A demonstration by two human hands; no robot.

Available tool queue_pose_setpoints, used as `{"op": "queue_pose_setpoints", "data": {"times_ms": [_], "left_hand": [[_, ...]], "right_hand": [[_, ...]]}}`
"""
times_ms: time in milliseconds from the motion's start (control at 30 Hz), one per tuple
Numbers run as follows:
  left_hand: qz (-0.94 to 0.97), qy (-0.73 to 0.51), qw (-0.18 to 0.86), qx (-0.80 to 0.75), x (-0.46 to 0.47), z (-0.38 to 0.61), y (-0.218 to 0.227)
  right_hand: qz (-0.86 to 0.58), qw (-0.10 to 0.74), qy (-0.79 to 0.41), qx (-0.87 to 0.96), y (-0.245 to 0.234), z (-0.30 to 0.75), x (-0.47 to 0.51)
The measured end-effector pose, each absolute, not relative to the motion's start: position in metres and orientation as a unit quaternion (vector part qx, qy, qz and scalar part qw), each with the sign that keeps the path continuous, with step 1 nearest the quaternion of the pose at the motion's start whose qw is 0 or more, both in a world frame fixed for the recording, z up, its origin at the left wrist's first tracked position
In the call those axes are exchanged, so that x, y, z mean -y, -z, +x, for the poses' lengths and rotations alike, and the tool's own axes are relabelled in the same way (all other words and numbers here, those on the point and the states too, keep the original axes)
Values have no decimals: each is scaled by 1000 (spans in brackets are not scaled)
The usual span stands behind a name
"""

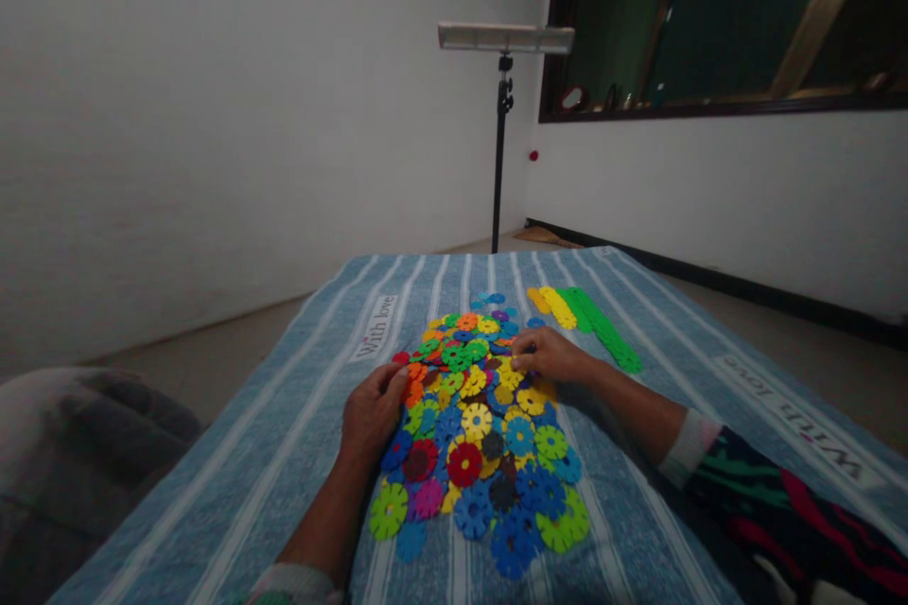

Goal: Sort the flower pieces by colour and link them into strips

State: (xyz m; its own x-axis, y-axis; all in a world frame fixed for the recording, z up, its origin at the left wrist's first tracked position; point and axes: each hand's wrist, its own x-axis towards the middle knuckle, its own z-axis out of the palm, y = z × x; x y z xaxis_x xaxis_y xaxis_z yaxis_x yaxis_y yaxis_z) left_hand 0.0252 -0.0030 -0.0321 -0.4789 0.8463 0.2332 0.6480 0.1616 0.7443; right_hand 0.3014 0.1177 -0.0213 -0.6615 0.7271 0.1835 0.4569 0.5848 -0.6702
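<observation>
A broad pile of colourful plastic snowflake discs point(476, 420) lies in front of me, the pieces overlapping in blue, green, yellow, red, orange and purple. At its left edge my left hand point(373, 408) has thumb and fingers brought together beside an orange snowflake disc point(416, 380); what they hold, if anything, is hidden. My right hand point(551, 355) rests on the pile's upper right side. Its fingers curl in a pinch next to a yellow snowflake disc point(509, 373), and what sits between them is too small to make out.
Past my right hand, rows of yellow discs point(559, 307) and green discs point(602, 329) lie lined up. Loose blue discs point(488, 300) lie at the pile's far end. A striped blue cloth point(298, 454) covers the table. A lamp stand point(499, 161) rises behind it.
</observation>
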Motion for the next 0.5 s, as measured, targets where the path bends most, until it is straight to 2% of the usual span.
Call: {"op": "queue_pose_setpoints", "data": {"times_ms": [100,200,367,500], "left_hand": [[496,-416,115,-754,4,26,31],[496,-418,110,-753,4,26,31],[491,-424,116,-753,5,27,30],[489,-418,117,-757,5,27,29]], "right_hand": [[-378,251,-330,828,16,317,-136],[-423,256,-267,827,8,342,-165],[-473,157,-114,860,3,382,-209],[-474,122,-97,867,10,394,-222]]}}
